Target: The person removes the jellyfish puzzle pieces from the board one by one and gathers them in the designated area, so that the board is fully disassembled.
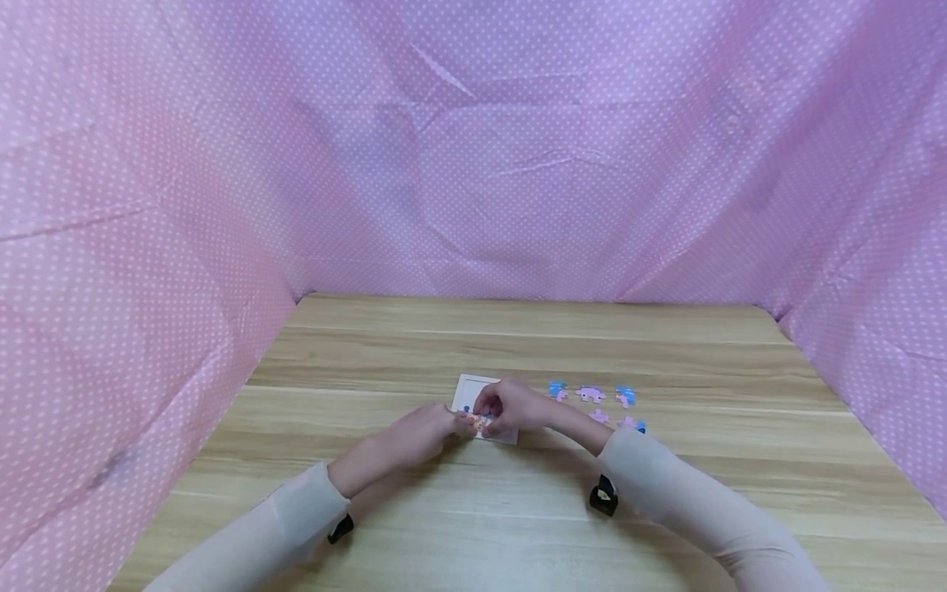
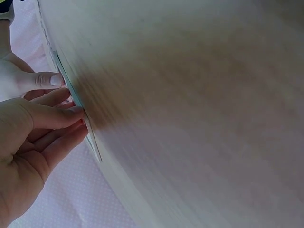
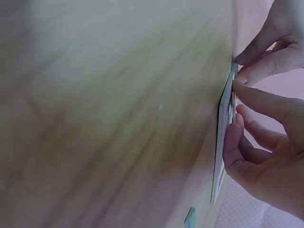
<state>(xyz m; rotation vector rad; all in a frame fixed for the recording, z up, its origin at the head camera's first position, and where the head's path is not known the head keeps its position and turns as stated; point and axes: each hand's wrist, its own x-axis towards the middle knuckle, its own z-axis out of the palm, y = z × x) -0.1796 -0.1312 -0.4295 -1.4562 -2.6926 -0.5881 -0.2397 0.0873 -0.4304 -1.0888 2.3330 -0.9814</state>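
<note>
A pale puzzle board (image 1: 507, 438) lies on the table in the head view, partly covered by both hands. My left hand (image 1: 425, 432) is at its left side, thumb and fingertips pinching at a small orange-patterned puzzle piece (image 1: 480, 422) low on the board. From the right, my right hand (image 1: 512, 404) arches over the board, its thumb and bent index finger gripping at the same patterned area. Both wrist views show the board edge-on, with the fingertips of the left hand (image 2: 35, 137) and right hand (image 3: 270, 147) close together on it. Their fingers hide most of the piece.
Several loose pink and blue puzzle pieces (image 1: 590, 395) lie in rows right of the board. The wood-grain table (image 1: 473, 526) is bordered by a pink dotted cloth (image 1: 473, 205) at the back and sides. Black wrist bands (image 1: 603, 497) show below the sleeves.
</note>
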